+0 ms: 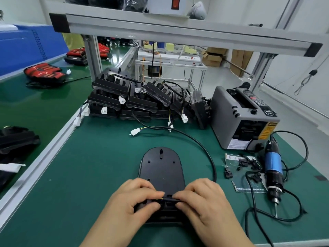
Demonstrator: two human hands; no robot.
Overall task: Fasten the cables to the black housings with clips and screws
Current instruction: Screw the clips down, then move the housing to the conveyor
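Housing [161, 168] lies flat beneath left hand [131, 196] and right hand [203, 198], both pinching cable [168, 199] across its near end.

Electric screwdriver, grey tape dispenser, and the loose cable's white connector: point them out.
electric screwdriver [273, 162]: head view, on its blue barrel.
grey tape dispenser [227, 113]: head view, on its grey side panel.
white connector [135, 131]: head view, on the plug body.

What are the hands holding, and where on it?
The left hand and right hand pinch the black cable where it crosses the near end of the black housing.
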